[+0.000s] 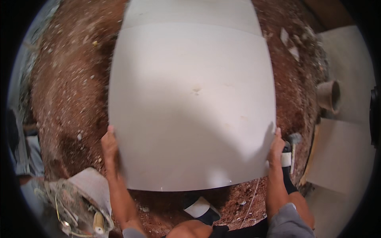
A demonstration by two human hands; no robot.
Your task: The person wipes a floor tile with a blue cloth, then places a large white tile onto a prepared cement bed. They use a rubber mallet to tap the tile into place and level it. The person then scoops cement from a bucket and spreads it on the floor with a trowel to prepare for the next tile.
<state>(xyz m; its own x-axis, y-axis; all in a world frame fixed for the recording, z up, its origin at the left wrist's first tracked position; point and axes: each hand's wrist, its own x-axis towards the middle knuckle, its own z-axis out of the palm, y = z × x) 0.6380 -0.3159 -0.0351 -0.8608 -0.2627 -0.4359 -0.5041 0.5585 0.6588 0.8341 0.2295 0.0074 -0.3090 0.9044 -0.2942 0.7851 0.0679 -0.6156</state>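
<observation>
A large, glossy white tile [190,111] fills the middle of the view, with a few pale brown smudges on its face. My left hand [111,144] grips its left edge near the close end. On the opposite edge, at about the same height, my right hand [276,146] is closed around the side. The fingertips under the tile are hidden on both hands. Past its far edge, another white slab surface [190,12] shows at the top. A mallet with a grey head [295,138] lies just right of my right hand, its pale handle pointing toward me.
Rough reddish soil [71,87] with small stones lies on both sides. A bucket [328,96] rests at the right by pale slabs [341,154]. Lower left, a roll of string [99,223] lies among debris. A thin line [250,206] crosses the soil near my feet.
</observation>
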